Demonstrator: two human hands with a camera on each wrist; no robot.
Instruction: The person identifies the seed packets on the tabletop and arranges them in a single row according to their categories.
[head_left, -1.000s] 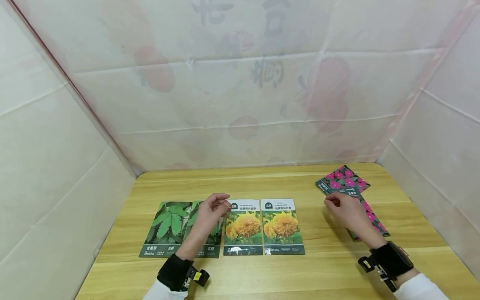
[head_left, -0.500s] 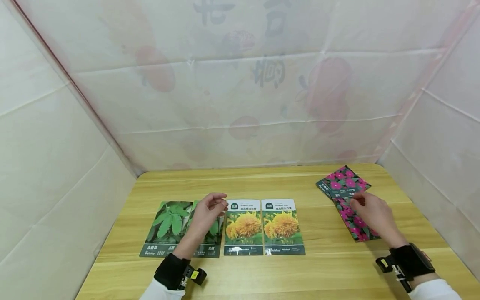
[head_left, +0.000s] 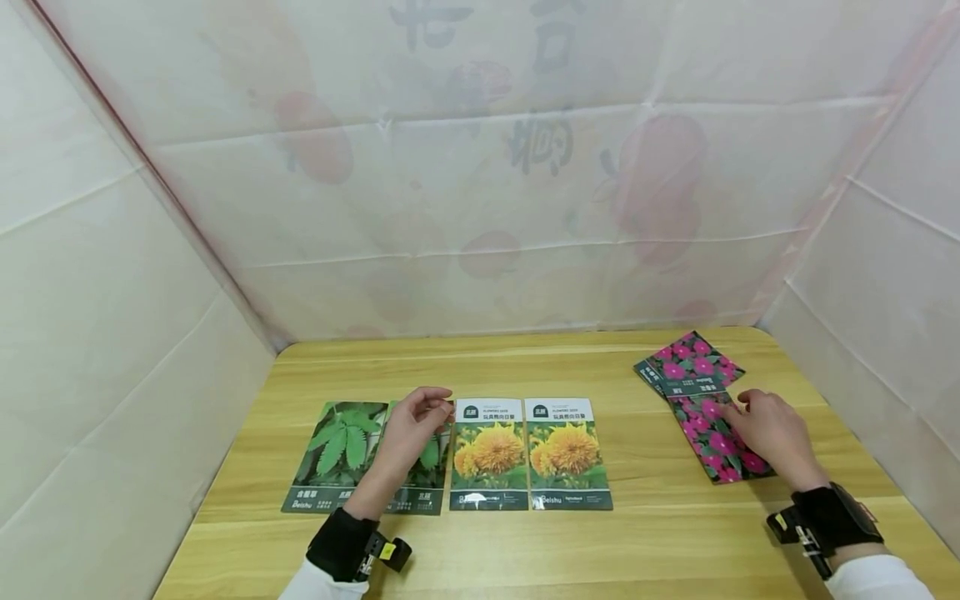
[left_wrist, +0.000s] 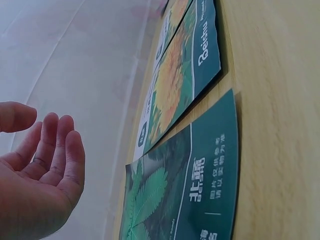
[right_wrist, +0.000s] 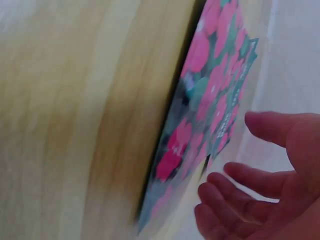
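Note:
Two seed packets with pink flowers lie at the right in the head view. The lower packet point(head_left: 705, 433) overlaps the upper packet point(head_left: 697, 357) and sits crosswise to it. My right hand point(head_left: 772, 433) is over the lower packet's right edge; in the right wrist view its thumb and loosely bent fingers point(right_wrist: 227, 197) are spread apart with nothing between them. Above the second green-leaf seed packet point(head_left: 423, 496) hovers my left hand point(head_left: 408, 433), partly covering it. That hand's fingers point(left_wrist: 60, 150) are relaxed and hold nothing in the left wrist view.
Left of that packet lies another green-leaf packet point(head_left: 337, 454). Two yellow sunflower seed packets point(head_left: 489, 458) stand side by side in the same row, mid-table. The wooden table point(head_left: 570, 558) is enclosed by white cloth walls point(head_left: 420, 200).
My right hand has moved right and slightly toward me across the lower pink-flower packet, uncovering its dark header and left side. My left hand has stayed nearly still.

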